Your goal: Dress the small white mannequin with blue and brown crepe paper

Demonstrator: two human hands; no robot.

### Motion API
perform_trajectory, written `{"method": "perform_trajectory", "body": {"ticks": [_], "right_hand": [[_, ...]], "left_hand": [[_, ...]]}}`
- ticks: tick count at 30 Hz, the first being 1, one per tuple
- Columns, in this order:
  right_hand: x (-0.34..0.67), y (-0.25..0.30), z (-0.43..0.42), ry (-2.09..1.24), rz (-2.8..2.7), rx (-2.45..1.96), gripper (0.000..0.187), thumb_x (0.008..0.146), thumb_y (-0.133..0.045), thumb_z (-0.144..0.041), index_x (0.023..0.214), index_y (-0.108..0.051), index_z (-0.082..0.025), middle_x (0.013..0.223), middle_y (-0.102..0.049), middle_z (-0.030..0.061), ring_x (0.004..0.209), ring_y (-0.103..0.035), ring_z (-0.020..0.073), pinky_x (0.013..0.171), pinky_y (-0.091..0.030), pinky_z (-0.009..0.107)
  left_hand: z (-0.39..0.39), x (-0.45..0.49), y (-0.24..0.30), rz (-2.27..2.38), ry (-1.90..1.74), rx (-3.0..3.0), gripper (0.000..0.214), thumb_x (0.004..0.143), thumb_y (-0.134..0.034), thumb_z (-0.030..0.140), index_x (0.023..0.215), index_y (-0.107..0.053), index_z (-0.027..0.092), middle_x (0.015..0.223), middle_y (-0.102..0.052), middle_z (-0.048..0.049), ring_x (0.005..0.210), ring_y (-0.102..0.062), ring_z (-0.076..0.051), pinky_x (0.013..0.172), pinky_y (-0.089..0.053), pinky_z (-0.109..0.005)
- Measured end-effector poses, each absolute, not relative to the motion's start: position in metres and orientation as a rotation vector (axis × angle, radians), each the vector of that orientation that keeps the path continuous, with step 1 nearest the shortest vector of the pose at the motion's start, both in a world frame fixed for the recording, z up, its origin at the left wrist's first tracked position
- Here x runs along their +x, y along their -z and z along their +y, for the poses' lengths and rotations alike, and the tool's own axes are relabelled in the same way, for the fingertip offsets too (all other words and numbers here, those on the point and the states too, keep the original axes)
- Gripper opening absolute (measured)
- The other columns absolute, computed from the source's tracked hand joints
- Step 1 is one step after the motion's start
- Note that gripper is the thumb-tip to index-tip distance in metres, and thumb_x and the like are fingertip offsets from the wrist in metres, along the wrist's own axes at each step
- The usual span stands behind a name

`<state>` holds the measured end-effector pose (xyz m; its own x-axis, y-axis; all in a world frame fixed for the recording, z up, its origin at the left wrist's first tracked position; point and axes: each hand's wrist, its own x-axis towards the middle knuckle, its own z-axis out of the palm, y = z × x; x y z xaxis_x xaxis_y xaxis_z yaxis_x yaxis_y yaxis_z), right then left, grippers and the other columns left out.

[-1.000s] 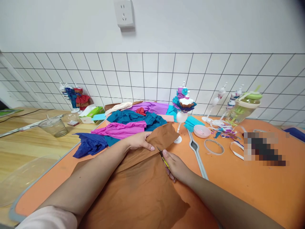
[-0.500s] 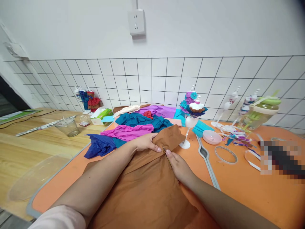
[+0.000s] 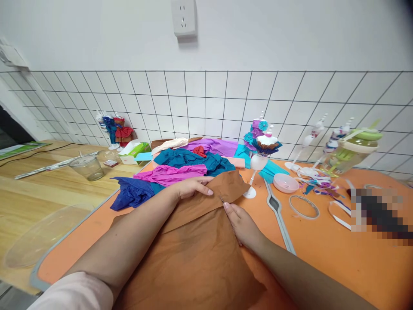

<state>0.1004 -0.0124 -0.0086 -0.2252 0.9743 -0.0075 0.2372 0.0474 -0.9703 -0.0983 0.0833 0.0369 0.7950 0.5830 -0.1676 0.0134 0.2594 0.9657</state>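
Observation:
A large sheet of brown crepe paper (image 3: 200,258) spreads across the front, with a cut strip (image 3: 232,185) of it at its far edge. My left hand (image 3: 193,187) grips the strip, thumb on top and the other fingers mostly hidden. Closed at the right end of the cut, my right hand (image 3: 240,221) holds a pair of scissors (image 3: 221,199), of which only the narrow blade tip shows. The handles are hidden by the hand and paper. Just beyond the strip stands a white doll-like figure (image 3: 258,162) with a brown and blue paper ruffle.
Crumpled teal paper (image 3: 174,160), pink paper (image 3: 174,174) and dark blue paper (image 3: 132,193) lie behind my left arm. To the right are a pink dish (image 3: 285,183), a tape roll (image 3: 303,206), paper scraps (image 3: 322,189) and a green-lidded bottle (image 3: 355,150). A glass cup (image 3: 87,168) stands left.
My left hand has shifted slightly left and away along the strip, and the paper beside the cut lies flatter. The scissors show less of their blade. The view has tilted down slightly.

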Motion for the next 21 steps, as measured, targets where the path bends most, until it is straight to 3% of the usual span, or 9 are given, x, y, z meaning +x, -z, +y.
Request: {"method": "perform_trajectory", "body": {"ticks": [4,10,13,21], "right_hand": [[0.1000,0.0100,-0.0133,-1.172,-1.606,-1.305,0.056,0.091,-0.034,-0.066,0.084,-0.064,-0.018,0.070,-0.068,0.0057,0.068,-0.063,0.0221,0.058,-0.046,0.030],[0.1004,0.0103,-0.0190,-1.338,-1.539,-1.373,0.060,0.088,-0.030,-0.073,0.090,-0.059,-0.020,0.042,-0.045,-0.0056,0.033,-0.044,0.0146,0.033,-0.033,0.025],[0.1017,0.0100,-0.0205,-1.405,-1.527,-1.371,0.065,0.087,-0.029,-0.076,0.094,-0.059,-0.019,0.041,-0.044,-0.0068,0.029,-0.044,0.0138,0.029,-0.032,0.024],[0.1008,0.0135,-0.0200,-1.369,-1.544,-1.357,0.062,0.085,-0.029,-0.078,0.081,-0.054,-0.021,0.041,-0.046,-0.0058,0.031,-0.047,0.0137,0.030,-0.034,0.024]], "left_hand": [[0.0853,-0.0990,-0.0374,0.608,-0.388,1.351,0.050,0.066,-0.082,0.016,0.113,-0.064,0.018,0.110,-0.072,-0.0058,0.091,-0.070,-0.019,0.082,-0.053,-0.029],[0.0850,-0.0971,-0.0365,0.619,-0.429,1.399,0.049,0.063,-0.084,0.017,0.108,-0.064,0.018,0.108,-0.072,-0.0053,0.091,-0.070,-0.018,0.081,-0.054,-0.028],[0.0855,-0.1004,-0.0375,0.620,-0.445,1.365,0.053,0.064,-0.084,0.018,0.113,-0.063,0.019,0.110,-0.072,-0.0061,0.091,-0.070,-0.019,0.082,-0.054,-0.030],[0.0822,-0.0953,-0.0333,0.610,-0.382,1.367,0.051,0.061,-0.086,0.019,0.108,-0.065,0.018,0.102,-0.073,-0.0037,0.089,-0.069,-0.016,0.081,-0.053,-0.027]]}}
